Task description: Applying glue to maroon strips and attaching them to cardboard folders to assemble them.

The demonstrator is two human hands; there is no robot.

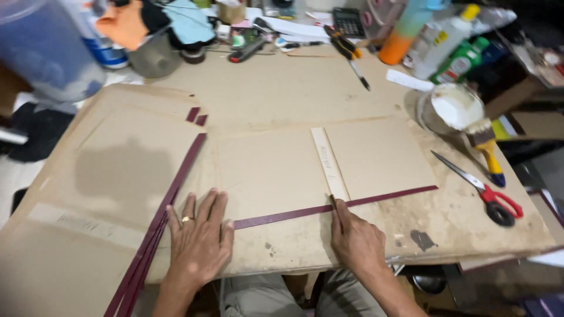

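My left hand [200,240] lies flat, fingers spread, on the near edge of a brown cardboard cover [270,170], a ring on one finger. My right hand [355,240] grips a thin dark tool [335,208] whose tip presses on a maroon strip [329,207] running along the cover's near edge. A pale spine strip [329,161] lies between the cover's two boards. More maroon strips [155,229] lie along the edge of a large cardboard sheet [117,170] on the left.
Red-handled scissors [484,188] lie at the right, beside a yellow-handled brush [487,147] and a bowl of white glue [455,105]. Bottles [440,41], a calculator [348,20], pliers [343,44], a pen [359,75] and clutter line the far edge. A blue container [41,47] stands far left.
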